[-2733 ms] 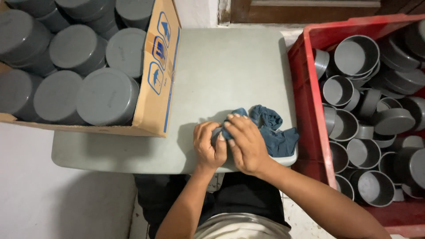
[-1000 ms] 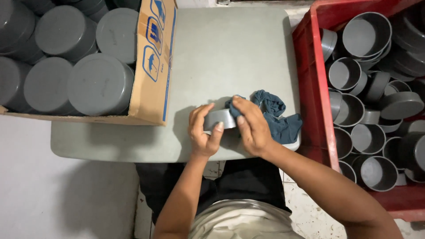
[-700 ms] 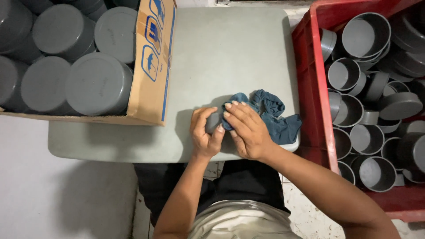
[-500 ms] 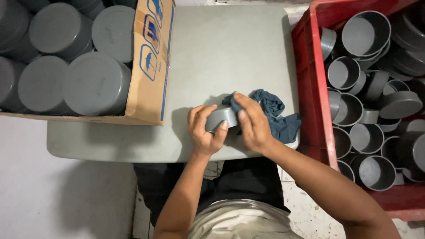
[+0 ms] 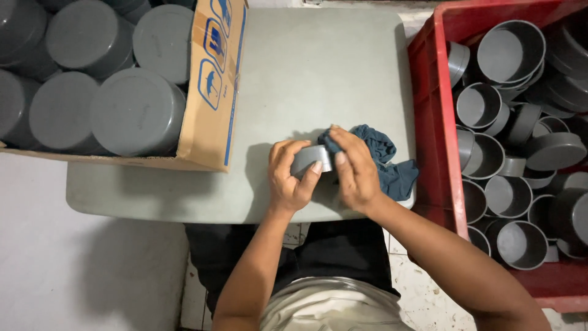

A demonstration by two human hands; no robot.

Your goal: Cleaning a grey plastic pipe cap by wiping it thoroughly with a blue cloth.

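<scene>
My left hand (image 5: 289,179) grips a small grey plastic cap (image 5: 312,159) just above the near edge of the grey table (image 5: 306,79). Its thumb and fingers wrap round the cap's side wall. My right hand (image 5: 354,171) presses a dark blue cloth (image 5: 383,160) against the right side of the cap. The rest of the cloth trails to the right onto the table. The cap's inside is hidden by my fingers and the cloth.
A red plastic crate (image 5: 436,122) at the right holds several loose grey caps (image 5: 509,52). A cardboard box (image 5: 211,98) at the left is packed with stacked grey caps (image 5: 138,113), closed ends up. White floor lies below the table.
The cap has been turned in my left hand while my right hand rubbed the cloth over it. The hands have stayed at the same place on the table.
</scene>
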